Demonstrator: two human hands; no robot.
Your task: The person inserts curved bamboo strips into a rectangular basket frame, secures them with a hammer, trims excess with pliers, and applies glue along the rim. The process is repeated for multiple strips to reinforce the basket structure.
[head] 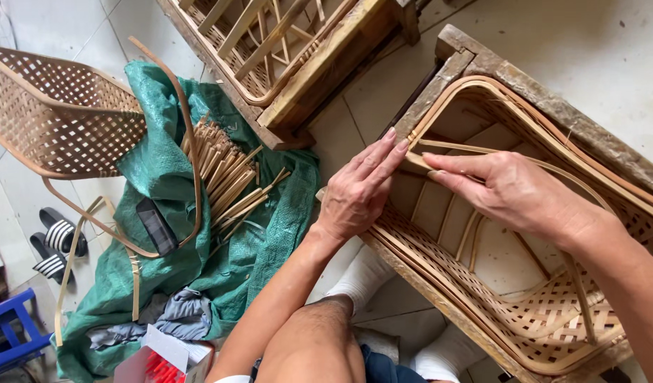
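Note:
A half-woven bamboo chair seat [546, 319] sits inside a rough wooden mould frame [525, 78] in front of me. My left hand [358, 188] lies flat on its near left corner, fingers stretched toward the top corner of the bent rim. My right hand [511, 191] comes in from the right and pinches a thin bamboo strip [468, 147] that runs across the open middle of the seat. The fingertips of both hands almost meet at that corner.
A green tarp [263, 234] on the tiled floor holds a bundle of short bamboo sticks [224, 174] and a dark flat tool [156, 225]. A woven seat shell [57, 113] lies at left, another wooden mould [305, 50] at top. Sandals [57, 245], blue stool [11, 330], red-and-white box [167, 362].

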